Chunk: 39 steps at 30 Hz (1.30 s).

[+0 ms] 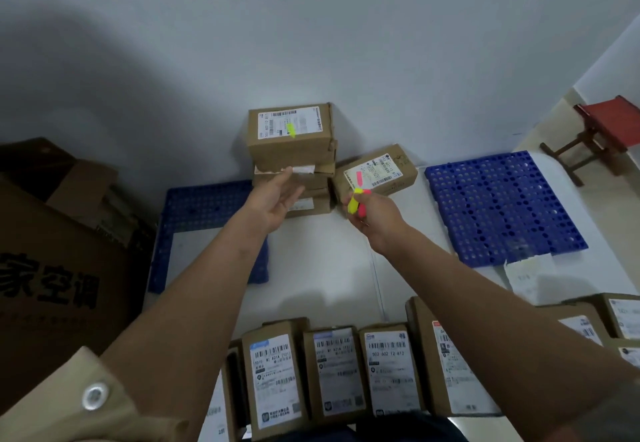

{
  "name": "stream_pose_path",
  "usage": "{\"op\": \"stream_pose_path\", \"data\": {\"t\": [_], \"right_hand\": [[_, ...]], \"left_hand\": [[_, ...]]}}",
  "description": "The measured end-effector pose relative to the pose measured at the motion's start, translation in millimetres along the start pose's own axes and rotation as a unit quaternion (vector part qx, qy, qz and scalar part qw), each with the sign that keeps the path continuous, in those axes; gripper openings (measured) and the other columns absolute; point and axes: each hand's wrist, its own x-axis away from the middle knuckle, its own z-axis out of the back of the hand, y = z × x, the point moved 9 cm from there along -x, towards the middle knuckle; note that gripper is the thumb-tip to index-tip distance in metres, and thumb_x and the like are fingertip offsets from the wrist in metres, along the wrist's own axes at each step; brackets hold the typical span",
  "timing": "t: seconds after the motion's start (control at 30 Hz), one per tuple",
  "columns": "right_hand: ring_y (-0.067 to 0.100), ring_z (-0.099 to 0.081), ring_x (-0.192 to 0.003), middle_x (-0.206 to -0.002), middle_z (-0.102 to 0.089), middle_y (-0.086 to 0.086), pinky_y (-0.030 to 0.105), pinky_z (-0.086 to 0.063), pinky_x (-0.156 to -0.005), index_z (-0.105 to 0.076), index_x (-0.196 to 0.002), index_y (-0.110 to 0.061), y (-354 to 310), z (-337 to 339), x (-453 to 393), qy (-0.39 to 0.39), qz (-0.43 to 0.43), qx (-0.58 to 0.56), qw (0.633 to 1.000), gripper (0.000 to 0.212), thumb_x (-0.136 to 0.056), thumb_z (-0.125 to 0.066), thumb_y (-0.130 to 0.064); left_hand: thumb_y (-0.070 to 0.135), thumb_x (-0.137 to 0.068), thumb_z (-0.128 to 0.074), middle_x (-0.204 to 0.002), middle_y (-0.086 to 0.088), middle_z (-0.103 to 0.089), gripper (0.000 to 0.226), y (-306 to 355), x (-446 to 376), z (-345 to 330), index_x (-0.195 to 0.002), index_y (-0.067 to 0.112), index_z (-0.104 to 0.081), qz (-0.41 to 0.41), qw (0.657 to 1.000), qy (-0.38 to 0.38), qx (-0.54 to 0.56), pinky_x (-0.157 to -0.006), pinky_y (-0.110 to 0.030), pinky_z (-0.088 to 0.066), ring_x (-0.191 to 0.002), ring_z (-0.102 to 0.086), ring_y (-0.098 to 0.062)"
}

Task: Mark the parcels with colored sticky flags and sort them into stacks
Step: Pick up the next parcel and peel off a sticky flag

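- Two stacks have been started just past the hands: a tall stack (pixel 291 161) topped with a yellow flag (pixel 291 130), and a pink-flagged parcel (pixel 375 173) beside it.
- Left hand (pixel 277 199) is held open against the tall stack, nothing gripped.
- Right hand (pixel 372 213) is pinched round the flag pads (pixel 356 204).
- Plenty of unflagged parcels (pixel 332 372) are still lined up nearer the body, so roughly half looks left.

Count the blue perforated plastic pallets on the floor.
2: one blue perforated plastic pallet left of the parcel stack, partly covered; another blue pallet on the right. More may be hidden.
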Motion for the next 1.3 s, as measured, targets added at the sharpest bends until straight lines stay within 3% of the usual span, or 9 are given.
{"op": "stream_pose_path", "data": {"t": [0.07,0.2,0.37,0.6,0.73,0.8,1.1,1.2,1.3], "right_hand": [[0.019,-0.064,-0.100,-0.105,-0.070,0.012,0.025,-0.053,-0.080,-0.063,-0.098,-0.010,11,-13,4,-0.010,0.013,0.037,0.999,0.008,-0.096,-0.055,-0.008],[0.026,-0.064,-0.107,-0.108,-0.071,0.011,0.028,-0.052,-0.082,-0.065,-0.078,-0.019,45,-40,20,-0.036,0.070,0.191,0.978,0.019,-0.094,-0.057,-0.012],[0.027,-0.062,-0.106,-0.111,-0.070,0.010,0.039,-0.052,-0.094,-0.067,-0.076,-0.022,113,-63,44,-0.087,0.077,0.304,0.946,0.018,-0.091,-0.059,-0.016],[0.026,-0.066,-0.101,-0.103,-0.072,0.009,0.044,-0.052,-0.096,-0.065,-0.078,-0.025,192,-65,74,-0.112,0.044,0.362,0.925,0.018,-0.093,-0.061,-0.016],[0.030,-0.067,-0.099,-0.099,-0.073,0.013,0.045,-0.054,-0.090,-0.068,-0.079,-0.020,212,-64,82,-0.107,0.036,0.374,0.921,0.015,-0.092,-0.061,-0.016],[0.029,-0.066,-0.099,-0.103,-0.071,0.013,0.043,-0.055,-0.090,-0.069,-0.091,-0.018,217,-62,85,-0.105,0.033,0.371,0.922,0.009,-0.094,-0.061,-0.017],[0.028,-0.065,-0.101,-0.105,-0.069,0.015,0.031,-0.056,-0.081,-0.069,-0.089,-0.016,220,-54,91,-0.092,0.024,0.333,0.938,0.009,-0.094,-0.062,-0.015],[0.027,-0.065,-0.097,-0.104,-0.069,0.016,0.035,-0.056,-0.086,-0.069,-0.081,-0.018,219,-52,92,-0.097,0.017,0.322,0.941,0.017,-0.095,-0.059,-0.014],[0.023,-0.063,-0.092,-0.108,-0.069,0.019,0.036,-0.054,-0.088,-0.069,-0.086,-0.014,227,-55,95,-0.128,-0.021,0.322,0.938,0.014,-0.095,-0.059,-0.011]], "left_hand": [[0.011,-0.090,-0.069,-0.134,-0.011,-0.055,0.054,-12,16,22,-0.139,0.007,-0.047,0.005,0.999,0.007,-0.050,-0.090,-0.030,-0.056,-0.119,-0.060,-0.026],[0.010,-0.095,-0.062,-0.130,-0.011,-0.054,0.050,-31,53,87,-0.141,0.009,-0.042,-0.016,0.979,0.061,-0.195,-0.095,-0.033,-0.052,-0.106,-0.062,-0.026],[0.018,-0.093,-0.067,-0.142,-0.008,-0.048,0.051,-28,100,184,-0.140,0.015,-0.048,-0.066,0.889,0.109,-0.440,-0.099,-0.039,-0.049,-0.115,-0.055,-0.022],[0.020,-0.093,-0.064,-0.131,-0.009,-0.052,0.050,-55,156,258,-0.139,0.019,-0.045,-0.058,0.810,0.151,-0.564,-0.087,-0.026,-0.049,-0.107,-0.057,-0.020],[0.038,-0.091,-0.065,-0.159,-0.010,-0.016,0.065,-100,161,263,-0.147,0.020,-0.036,-0.057,0.701,0.140,-0.697,-0.115,-0.039,-0.029,-0.142,-0.027,-0.029],[0.046,-0.091,-0.061,-0.163,-0.010,0.000,0.069,-115,163,261,-0.149,0.024,-0.031,-0.057,0.679,0.143,-0.718,-0.119,-0.045,-0.021,-0.147,-0.014,-0.033],[0.049,-0.086,-0.067,-0.163,0.000,0.014,0.077,-119,154,244,-0.150,0.027,-0.030,-0.093,0.720,0.129,-0.676,-0.117,-0.052,-0.023,-0.150,0.001,-0.032],[0.031,-0.088,-0.071,-0.163,-0.007,0.001,0.073,-111,153,250,-0.149,0.025,-0.033,-0.084,0.790,0.130,-0.593,-0.111,-0.036,-0.035,-0.146,-0.022,-0.030],[0.019,-0.092,-0.066,-0.140,-0.011,-0.043,0.067,-113,154,258,-0.149,0.022,-0.031,-0.026,0.870,0.118,-0.478,-0.076,-0.021,-0.049,-0.108,-0.057,-0.021]]}}
